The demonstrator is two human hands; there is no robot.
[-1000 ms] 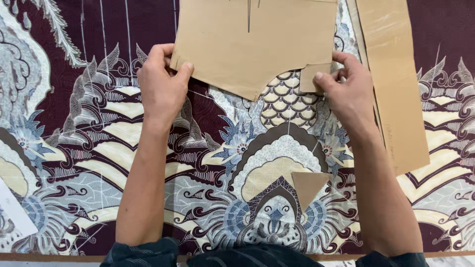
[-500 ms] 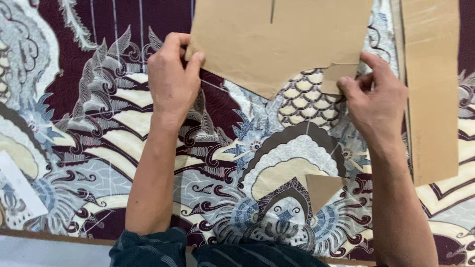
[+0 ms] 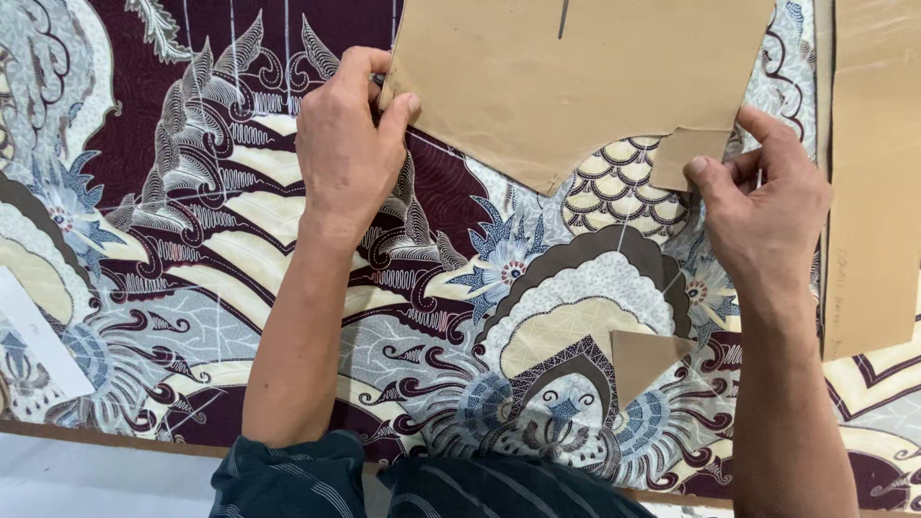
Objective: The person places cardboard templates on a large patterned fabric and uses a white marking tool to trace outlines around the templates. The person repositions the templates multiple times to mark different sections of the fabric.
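Lying flat on the patterned batik fabric [image 3: 288, 249], the large brown cardboard pattern piece [image 3: 576, 77] spreads across the top of the view, its long axis running left to right and its curved lower edge dipping between the two hands. The left hand [image 3: 350, 153] pinches its lower left corner, thumb on top and fingers curled tight at the edge. The right hand [image 3: 767, 206] pinches the small square tab at its lower right, thumb and forefinger closed on it. The piece thus lies up and away from both grips, spanning them, with each hand at one end and neither nearer the middle. A small triangular cardboard piece [image 3: 643, 360] rests on the cloth below, well apart from both hands. Another long cardboard strip [image 3: 878, 173] lies just beside the right hand, at the right edge.
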